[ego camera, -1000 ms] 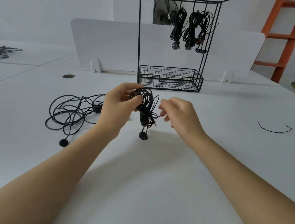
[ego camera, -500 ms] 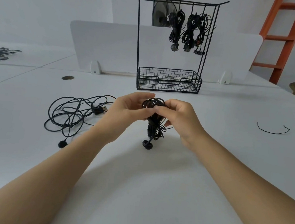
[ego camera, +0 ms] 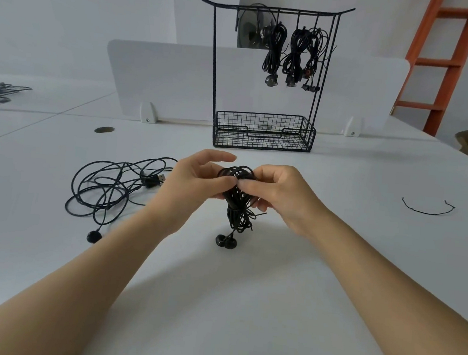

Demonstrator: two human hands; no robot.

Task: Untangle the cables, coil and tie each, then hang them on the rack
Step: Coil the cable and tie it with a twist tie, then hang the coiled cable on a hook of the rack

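Observation:
A coiled black cable (ego camera: 238,209), tied round its middle, hangs upright between my hands above the white table (ego camera: 244,305); its end pieces dangle just over the surface. My left hand (ego camera: 193,180) pinches the top loop from the left, index finger raised. From the right, my right hand (ego camera: 278,194) pinches the same loop with thumb and fingers. A loose tangled black cable (ego camera: 107,186) with a USB plug lies on the table to the left. The black wire rack (ego camera: 270,75) stands behind, with three coiled cables (ego camera: 293,55) hanging from its top bar.
A short black twist tie (ego camera: 428,207) lies on the table at the right. The rack has a wire basket (ego camera: 263,131) at its base. A white divider panel (ego camera: 165,80) runs behind the rack. An orange ladder (ego camera: 446,60) leans at the back right.
My right hand came in from the right and took hold of the coil's top beside my left hand. The coil moved slightly right and lower.

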